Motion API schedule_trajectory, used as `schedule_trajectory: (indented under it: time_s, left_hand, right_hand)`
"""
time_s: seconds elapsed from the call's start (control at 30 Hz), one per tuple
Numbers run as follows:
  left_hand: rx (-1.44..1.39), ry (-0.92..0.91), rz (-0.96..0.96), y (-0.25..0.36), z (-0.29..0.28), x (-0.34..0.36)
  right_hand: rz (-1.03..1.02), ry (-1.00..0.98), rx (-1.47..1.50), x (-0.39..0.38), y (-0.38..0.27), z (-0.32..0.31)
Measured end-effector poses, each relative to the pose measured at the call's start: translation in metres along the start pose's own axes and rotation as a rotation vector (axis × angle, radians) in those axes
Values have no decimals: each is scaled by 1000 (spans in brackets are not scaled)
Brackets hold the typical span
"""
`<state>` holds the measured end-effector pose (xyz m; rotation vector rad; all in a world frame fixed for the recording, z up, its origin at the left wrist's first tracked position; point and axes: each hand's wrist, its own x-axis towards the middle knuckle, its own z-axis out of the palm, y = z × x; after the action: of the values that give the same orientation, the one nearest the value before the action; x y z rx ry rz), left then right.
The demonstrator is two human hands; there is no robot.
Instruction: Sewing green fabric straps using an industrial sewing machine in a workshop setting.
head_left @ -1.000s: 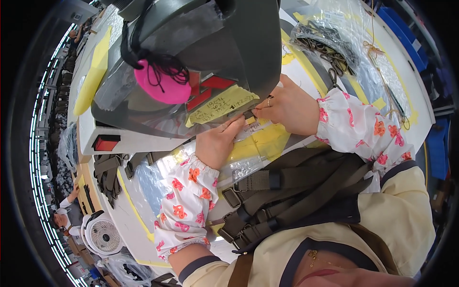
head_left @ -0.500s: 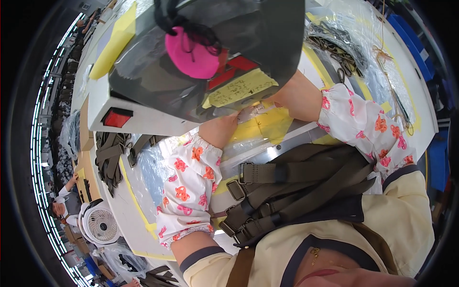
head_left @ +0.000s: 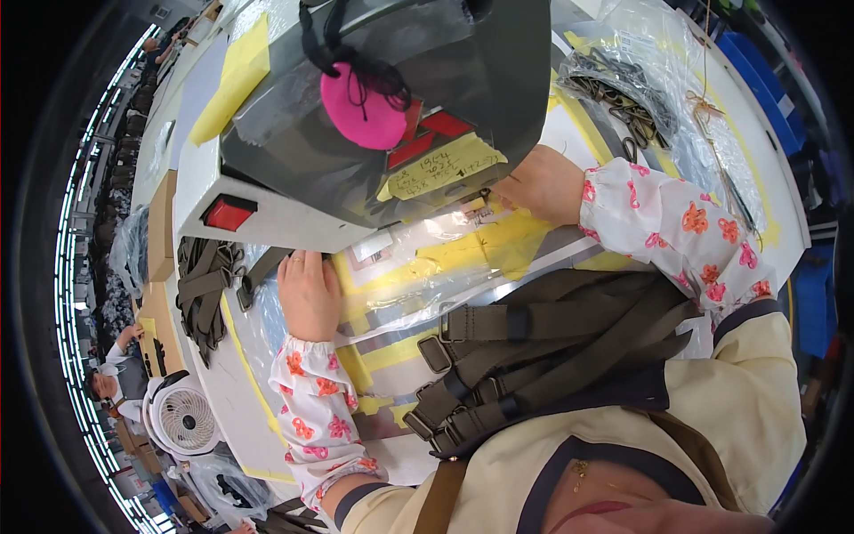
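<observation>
A large grey and white machine head (head_left: 498,80), shaped like a sewing machine, hangs over the work area. My left hand (head_left: 309,298), a ring on one finger, is at its lower left edge. Its fingers bend over the end of a dark olive webbing strap (head_left: 262,274); the fingertips are hidden. Under the right end of the machine, my right hand (head_left: 544,187) has its fingers drawn together. Whatever they pinch is covered by the machine. A bundle of olive webbing straps (head_left: 569,320) with metal buckles lies across my lap at the table's near edge.
Yellow tape and clear plastic cover the white table (head_left: 267,392). More straps (head_left: 206,298) lie beyond its left part. At the far right rests a plastic bag of metal hooks (head_left: 623,93), with a blue bin (head_left: 761,89) beyond. A white fan (head_left: 184,418) stands at the left.
My left hand has moved left and nearer, from under the machine to the strap end at its left edge. My right hand stays close to where it was.
</observation>
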<state>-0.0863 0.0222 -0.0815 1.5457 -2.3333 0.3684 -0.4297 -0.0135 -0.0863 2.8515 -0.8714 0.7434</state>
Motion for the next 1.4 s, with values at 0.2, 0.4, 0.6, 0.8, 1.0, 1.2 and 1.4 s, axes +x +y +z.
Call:
schedule_trajectory:
  time_s: [0.2, 0.4, 0.6, 0.8, 1.0, 1.2, 1.4]
  left_hand:
    - [187, 246, 102, -32, -8, -31]
    - [460, 276, -70, -139, -12, -50]
    - [433, -125, -351, -153, -3, -30]
    - [-575, -175, -6, 40, -52, -9]
    - [-809, -224, 324, 136, -54, -19]
    - [-744, -215, 183, 103, -106, -20]
    - [-642, -579, -419, -8, -78, -11]
  right_hand:
    - [-158, 50, 3, 4, -26, 10]
    - [-233, 43, -15, 84, -91, 54]
    - [-25, -161, -93, 58, -86, 16]
    - [19, -490, 242, -22, -76, -60]
    - [68, -311, 593, -20, -101, -53]
    - [264, -670, 1065, 4, -79, -94]
    - [647, -820, 1199, 5, -30, -47]
